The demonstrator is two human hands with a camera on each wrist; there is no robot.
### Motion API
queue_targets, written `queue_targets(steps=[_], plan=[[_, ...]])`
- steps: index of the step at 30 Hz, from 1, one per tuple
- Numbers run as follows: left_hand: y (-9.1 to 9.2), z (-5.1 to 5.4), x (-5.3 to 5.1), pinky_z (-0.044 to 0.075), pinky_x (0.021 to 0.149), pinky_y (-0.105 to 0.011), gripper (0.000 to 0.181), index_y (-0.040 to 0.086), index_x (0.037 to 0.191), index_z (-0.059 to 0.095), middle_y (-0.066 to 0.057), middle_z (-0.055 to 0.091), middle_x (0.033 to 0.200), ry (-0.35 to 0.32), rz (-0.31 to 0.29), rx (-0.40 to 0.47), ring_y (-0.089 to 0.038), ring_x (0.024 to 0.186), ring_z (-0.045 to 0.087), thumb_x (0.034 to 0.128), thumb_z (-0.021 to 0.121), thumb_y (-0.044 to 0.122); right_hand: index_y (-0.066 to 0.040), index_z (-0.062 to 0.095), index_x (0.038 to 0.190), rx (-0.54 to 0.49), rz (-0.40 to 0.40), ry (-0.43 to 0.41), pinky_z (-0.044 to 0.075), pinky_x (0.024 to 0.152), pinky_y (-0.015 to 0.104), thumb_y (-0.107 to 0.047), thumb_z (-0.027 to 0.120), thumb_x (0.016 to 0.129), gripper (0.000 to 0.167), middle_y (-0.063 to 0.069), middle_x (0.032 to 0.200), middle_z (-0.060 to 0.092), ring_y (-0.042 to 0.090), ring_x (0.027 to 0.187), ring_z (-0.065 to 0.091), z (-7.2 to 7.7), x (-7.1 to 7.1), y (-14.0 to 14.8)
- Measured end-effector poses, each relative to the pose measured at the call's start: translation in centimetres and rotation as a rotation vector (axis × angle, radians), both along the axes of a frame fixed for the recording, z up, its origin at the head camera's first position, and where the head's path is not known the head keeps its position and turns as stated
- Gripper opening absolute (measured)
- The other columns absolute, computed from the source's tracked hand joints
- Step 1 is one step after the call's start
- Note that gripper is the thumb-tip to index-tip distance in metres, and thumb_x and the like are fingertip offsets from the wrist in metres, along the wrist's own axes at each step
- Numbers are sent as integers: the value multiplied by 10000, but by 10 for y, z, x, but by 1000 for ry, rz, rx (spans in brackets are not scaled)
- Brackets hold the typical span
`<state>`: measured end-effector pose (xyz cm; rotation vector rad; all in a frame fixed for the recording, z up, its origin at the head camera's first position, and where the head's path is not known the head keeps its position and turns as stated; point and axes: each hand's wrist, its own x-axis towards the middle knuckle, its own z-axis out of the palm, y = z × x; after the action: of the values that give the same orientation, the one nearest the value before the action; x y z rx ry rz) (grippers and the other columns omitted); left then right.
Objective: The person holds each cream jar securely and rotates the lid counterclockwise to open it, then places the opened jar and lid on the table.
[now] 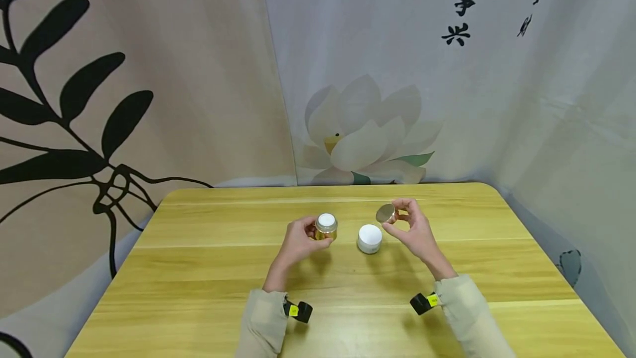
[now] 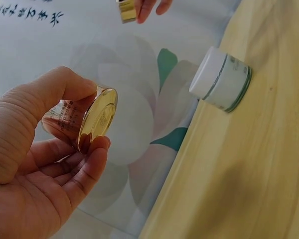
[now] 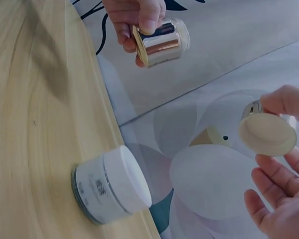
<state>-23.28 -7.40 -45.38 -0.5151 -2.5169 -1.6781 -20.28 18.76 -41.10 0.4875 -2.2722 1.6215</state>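
Observation:
Above the table, my left hand grips a small gold cosmetic jar whose white top shows uncovered. In the left wrist view the gold jar is tilted, its shiny base facing the camera, thumb above and fingers below. My right hand pinches a round gold lid between thumb and fingers; the right wrist view shows the pale inside of the lid. Lid and gold jar are apart. Between the hands, a white cream jar with its white lid on stands upright on the table.
The wooden table has its far edge against a cloth backdrop printed with leaves, a lotus and dark characters. Black cameras are strapped at both sleeves.

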Motion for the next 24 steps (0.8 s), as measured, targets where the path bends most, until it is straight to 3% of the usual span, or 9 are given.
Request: queue_targets(steps=[4,9,14,19,24], plan=[[-1,0,0,447,601,-211,409,-69,1027,643,-100,624,848,7,4,3,-149,696,521,662,795,33,150,469,1098,18,-24,14,434,822,179,114,685,756,406,258,1095,510,102,929,484,0,2,6],[-1,1,1,443,605,-209,405,-68,1029,646,-96,620,842,2,4,16,-153,697,519,665,791,30,121,510,1108,44,-33,19,455,828,299,85,696,763,393,241,1100,541,85,963,494,-3,3,15],[-2,-2,3,439,603,-207,394,-67,1025,647,-97,618,840,-8,-1,20,-178,701,526,669,790,27,121,523,1120,57,-29,4,476,798,360,98,693,761,398,235,1059,551,156,933,520,-7,8,21],[-2,-3,4,437,600,-208,403,-71,1031,646,-101,617,837,-15,-4,21,-180,699,525,670,793,30,121,552,1127,92,-37,0,497,764,289,108,695,755,399,234,1006,535,283,892,513,-10,10,25],[0,-1,4,433,595,-209,411,-66,1039,645,-86,614,829,-25,-1,3,-153,689,509,670,796,33,97,577,1137,155,-43,30,472,736,186,92,707,751,408,220,983,527,295,853,506,-17,9,32]])
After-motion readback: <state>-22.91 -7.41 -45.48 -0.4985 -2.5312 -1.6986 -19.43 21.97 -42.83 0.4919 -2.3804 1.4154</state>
